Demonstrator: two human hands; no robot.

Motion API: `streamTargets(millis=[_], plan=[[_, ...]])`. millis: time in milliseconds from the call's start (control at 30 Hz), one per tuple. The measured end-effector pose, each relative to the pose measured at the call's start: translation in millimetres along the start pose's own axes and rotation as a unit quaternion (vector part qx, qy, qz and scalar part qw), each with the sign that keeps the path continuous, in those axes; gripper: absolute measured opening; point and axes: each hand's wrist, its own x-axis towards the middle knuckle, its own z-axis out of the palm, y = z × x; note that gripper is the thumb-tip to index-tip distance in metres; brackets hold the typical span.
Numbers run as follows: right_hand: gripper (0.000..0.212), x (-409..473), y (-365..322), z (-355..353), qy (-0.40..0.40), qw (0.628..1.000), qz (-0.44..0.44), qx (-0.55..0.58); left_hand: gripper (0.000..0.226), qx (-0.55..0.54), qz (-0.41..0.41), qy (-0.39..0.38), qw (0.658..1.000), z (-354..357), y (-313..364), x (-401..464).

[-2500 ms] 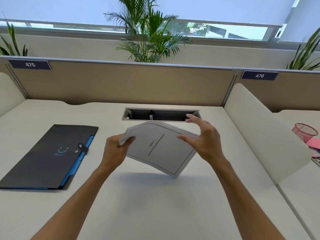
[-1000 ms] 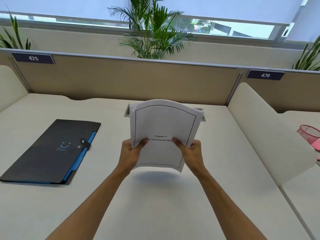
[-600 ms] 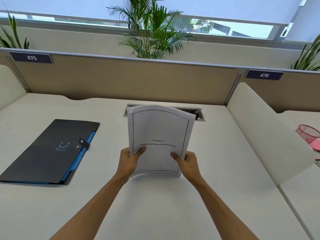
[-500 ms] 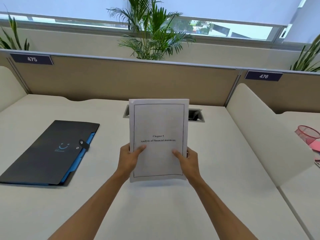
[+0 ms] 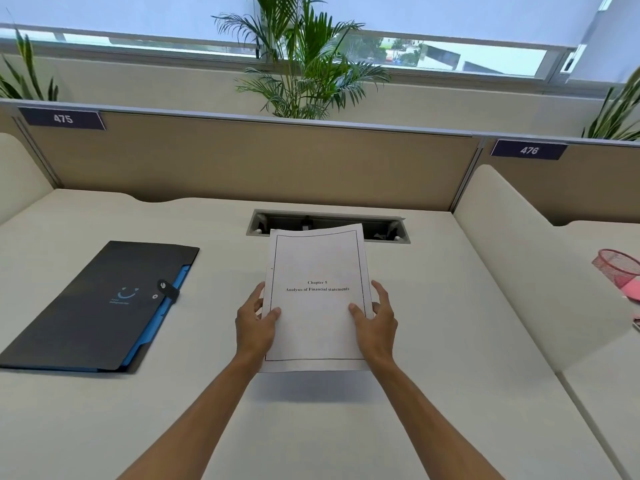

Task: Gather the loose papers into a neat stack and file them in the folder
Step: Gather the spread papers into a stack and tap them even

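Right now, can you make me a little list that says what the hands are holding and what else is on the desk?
papers: one neat stack, top page reads "Chapter 5"
left hand: grips the stack's left edge
right hand: grips the stack's right edge
stack position: held above the desk, shadow underneath
folder: black with blue inside, closed, lying flat to the left
pink mesh basket: on the next desk, far right

A squared stack of white papers [image 5: 317,299], its top sheet bordered and headed "Chapter 5, Analysis of Financial statements", is held tilted just above the desk, apparently clear of the surface, judging by the shadow beneath it. Well to its left lies a closed black folder [image 5: 100,306] with blue inner edging, flat and angled.
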Motion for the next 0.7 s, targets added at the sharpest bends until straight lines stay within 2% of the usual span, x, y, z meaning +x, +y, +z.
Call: streamTargets(millis=[233, 467, 700], plan=[[0.046, 5.2, 17.5, 6.8, 0.026, 0.999, 0.007, -0.043, 0.06, 0.015, -0.022, -0.006, 1.0, 7.8, -9.6, 7.5], [0.042, 11.9, 38.5, 16.3, 0.007, 0.997, 0.043, -0.068, 0.062, 0.062, -0.029, -0.018, 0.998, 11.1, -22.8, 11.5], [0.041, 12.1, 49.9, 22.6, -0.024, 0.989, 0.037, -0.14, 0.061, 0.091, -0.043, -0.018, 0.995, 12.1, -31.8, 11.0]])
